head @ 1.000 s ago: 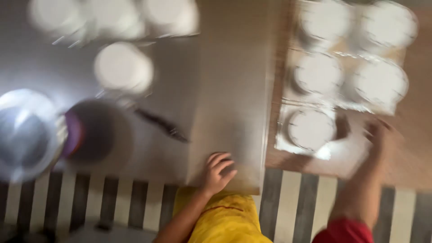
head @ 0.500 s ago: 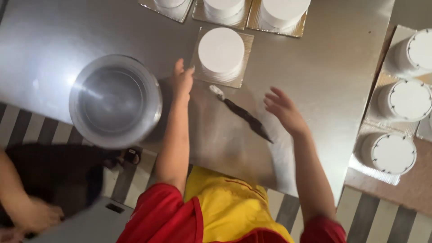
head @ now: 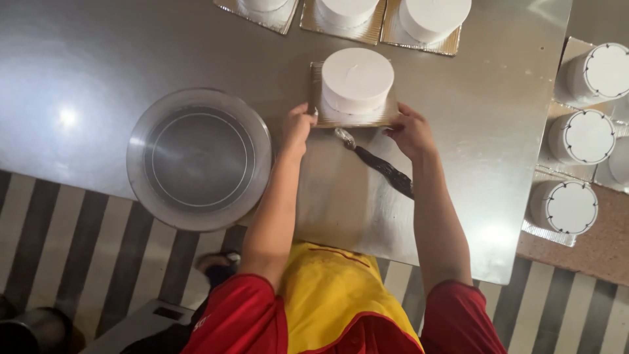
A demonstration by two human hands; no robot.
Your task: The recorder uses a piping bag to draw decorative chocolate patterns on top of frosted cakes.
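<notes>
**White cake on its gold board, held at both edges**

The white cake [head: 357, 82] sits on a square gold board [head: 386, 118] on the steel table [head: 98, 65], just above a dark-handled spatula [head: 380, 167]. The left hand [head: 298, 128] pinches the board's left edge; the right hand [head: 409, 131] clasps its right corner, though how far the fingers reach under is hard to tell. The smooth icing looks soft and easily marred, so the stiff board is the safer grip. A turntable [head: 200, 160] stands nearby.
</notes>
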